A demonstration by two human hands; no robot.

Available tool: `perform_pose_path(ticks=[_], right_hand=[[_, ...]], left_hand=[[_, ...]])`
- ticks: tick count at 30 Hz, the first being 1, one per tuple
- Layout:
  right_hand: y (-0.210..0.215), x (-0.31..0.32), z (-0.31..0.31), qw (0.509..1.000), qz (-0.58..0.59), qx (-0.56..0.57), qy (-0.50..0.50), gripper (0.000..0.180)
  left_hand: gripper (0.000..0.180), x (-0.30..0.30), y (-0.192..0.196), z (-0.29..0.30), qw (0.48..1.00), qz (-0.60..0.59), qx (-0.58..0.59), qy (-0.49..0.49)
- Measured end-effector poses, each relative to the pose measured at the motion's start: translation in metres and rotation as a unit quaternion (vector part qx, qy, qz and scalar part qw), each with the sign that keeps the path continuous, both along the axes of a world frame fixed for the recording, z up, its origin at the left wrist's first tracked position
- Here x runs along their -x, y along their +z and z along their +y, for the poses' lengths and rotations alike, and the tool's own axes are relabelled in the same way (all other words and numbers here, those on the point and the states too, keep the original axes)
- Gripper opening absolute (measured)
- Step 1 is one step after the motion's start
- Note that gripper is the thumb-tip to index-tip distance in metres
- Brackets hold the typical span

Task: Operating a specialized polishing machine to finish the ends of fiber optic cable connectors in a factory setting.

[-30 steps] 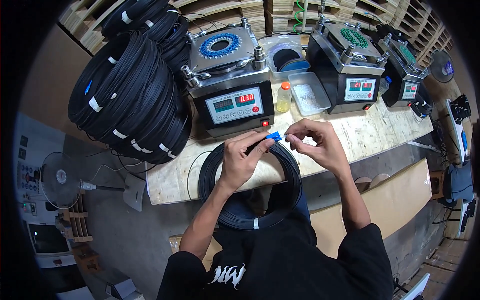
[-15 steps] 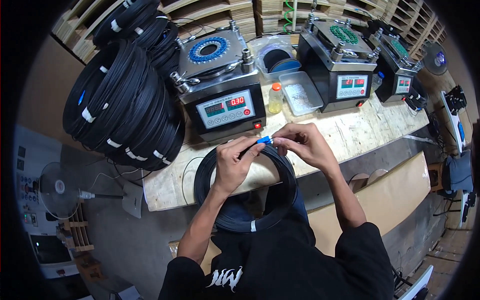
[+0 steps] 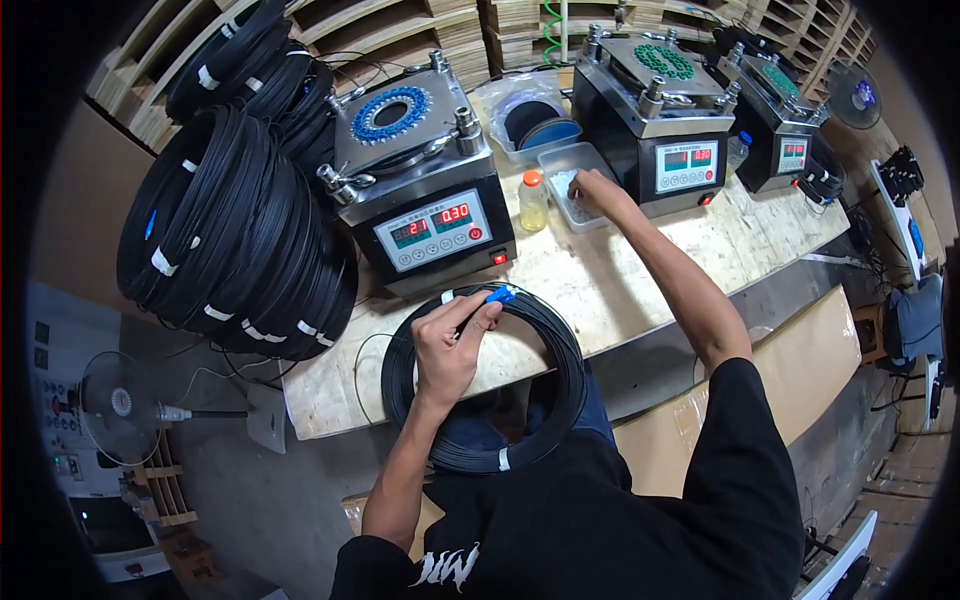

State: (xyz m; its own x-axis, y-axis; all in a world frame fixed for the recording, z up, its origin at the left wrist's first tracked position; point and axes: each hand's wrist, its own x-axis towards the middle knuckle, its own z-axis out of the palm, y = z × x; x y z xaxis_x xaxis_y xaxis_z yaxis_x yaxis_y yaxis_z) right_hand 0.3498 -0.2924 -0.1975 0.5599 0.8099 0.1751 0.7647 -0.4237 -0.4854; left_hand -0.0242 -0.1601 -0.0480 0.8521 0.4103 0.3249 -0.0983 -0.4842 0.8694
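Two hands apart over wooden bench (image 3: 640, 290): left hand (image 3: 450, 345) pinching blue connector (image 3: 500, 295), right hand (image 3: 592, 188) reaching into clear tray (image 3: 570, 185).

Left fingers closed around cable end, with blue connector sticking out above fingertips, just over rim of black cable coil (image 3: 480, 385) at bench edge, in front of nearest polishing machine (image 3: 420, 190). Right fingers bent down inside tray beside small yellow bottle (image 3: 532, 200); cannot tell whether anything is already gripped there. Probably fetching a small part for the connector. Next move likely calls for fine pinch in tray, then careful meeting of both hands at connector tip.
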Motion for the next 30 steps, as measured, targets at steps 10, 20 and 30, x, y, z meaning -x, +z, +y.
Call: perform_pose_path(ticks=[10, 20, 30], right_hand=[[-0.010, -0.016, -0.004, 0.997, -0.019, 0.051, -0.061, 0.009], [0.147, 0.188, -0.006, 0.883, 0.354, -0.308, 0.009, 0.014], [0.157, 0.257, -0.018, 0.828, 0.409, -0.384, 0.007, 0.013]], left_hand=[[0.019, 0.003, -0.001, 0.003, 1.000, 0.003, 0.026, 0.005], [0.020, 0.004, -0.001, 0.002, 0.999, -0.021, 0.011, 0.030], [0.019, -0.003, -0.001, -0.004, 0.998, -0.051, 0.002, 0.024]])
